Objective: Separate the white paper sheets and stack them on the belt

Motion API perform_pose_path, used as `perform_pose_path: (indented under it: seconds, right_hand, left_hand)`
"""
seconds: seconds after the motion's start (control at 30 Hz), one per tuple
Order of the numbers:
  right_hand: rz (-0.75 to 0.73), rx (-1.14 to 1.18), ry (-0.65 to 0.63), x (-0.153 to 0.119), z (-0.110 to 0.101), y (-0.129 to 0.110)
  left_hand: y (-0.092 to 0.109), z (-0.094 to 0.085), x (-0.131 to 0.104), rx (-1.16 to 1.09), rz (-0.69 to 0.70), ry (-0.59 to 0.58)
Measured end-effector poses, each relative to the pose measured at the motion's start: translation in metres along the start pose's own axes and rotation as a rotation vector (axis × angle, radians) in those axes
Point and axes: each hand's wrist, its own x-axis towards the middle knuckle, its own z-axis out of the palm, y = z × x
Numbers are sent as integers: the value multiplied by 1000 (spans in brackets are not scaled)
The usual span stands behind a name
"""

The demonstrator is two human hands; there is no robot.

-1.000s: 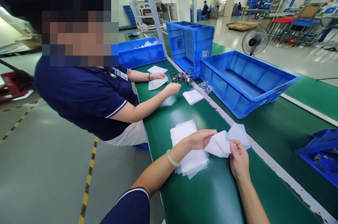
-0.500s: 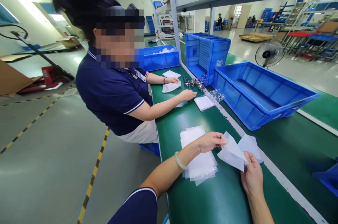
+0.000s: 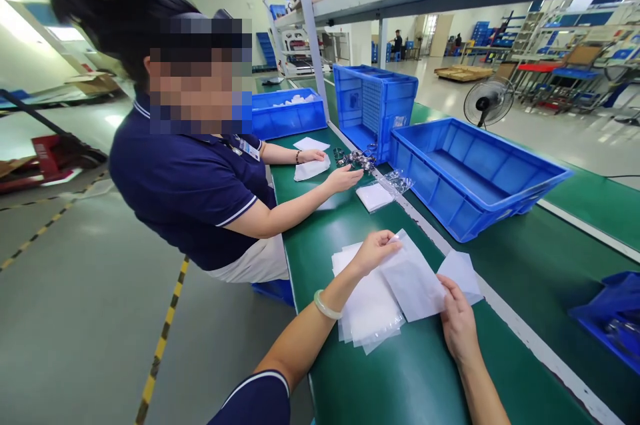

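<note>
While the left hand (image 3: 375,253) pinches its eleven o'clock corner, a white sheet (image 3: 414,280) spans to the right hand (image 3: 457,319).
The right hand's fingers are drawn in, clamped on the four o'clock edge; over the counter (image 3: 373,388), the sheet sits at two o'clock from a fanned stack (image 3: 367,308).

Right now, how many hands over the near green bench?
4: the wearer's left hand and right hand, both holding one white sheet; the co-worker's near hand by metal parts, far hand on another sheet. None looks hidden.
</note>
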Motion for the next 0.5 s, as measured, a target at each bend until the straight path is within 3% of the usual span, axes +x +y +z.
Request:
perform_pose_path:
  seconds: [0.33,0.4,0.5]
  right_hand:
    - [26,-54,61,2,-3,-1]
    - [-14,-71,87,2,-1,-2]
    - [-70,-95,109,4,2,-2]
  left_hand:
    - [5,-12,5,179,67,42]
    - [13,-20,3,225,130,128]
    - [36,-38,-11,285,261,358]
